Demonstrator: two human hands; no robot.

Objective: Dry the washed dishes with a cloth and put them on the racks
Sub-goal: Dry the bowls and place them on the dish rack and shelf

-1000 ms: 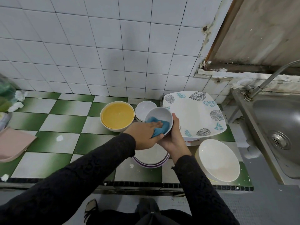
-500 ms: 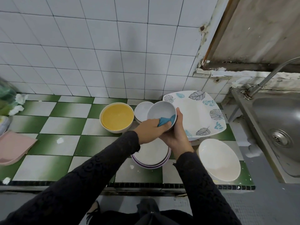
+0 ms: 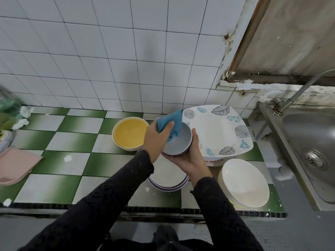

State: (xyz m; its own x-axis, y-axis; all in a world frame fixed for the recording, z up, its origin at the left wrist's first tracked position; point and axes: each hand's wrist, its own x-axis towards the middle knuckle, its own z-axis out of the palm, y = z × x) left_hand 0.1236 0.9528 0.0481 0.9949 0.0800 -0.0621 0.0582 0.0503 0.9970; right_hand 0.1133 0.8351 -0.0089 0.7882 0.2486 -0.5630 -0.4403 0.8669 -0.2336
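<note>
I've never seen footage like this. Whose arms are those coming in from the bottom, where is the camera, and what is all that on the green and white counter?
There is no machine here: a person wears a camera on the head, looking down at their own arms in dark sleeves. The right hand cups a small grey bowl from below, and the left hand presses a blue cloth into it to dry it. On the tiled counter lie a bowl with a yellow inside, a square plate with a leaf pattern, a white bowl and a stack of plates under the arms. A steel sink sits at the right. No rack is in view.
</note>
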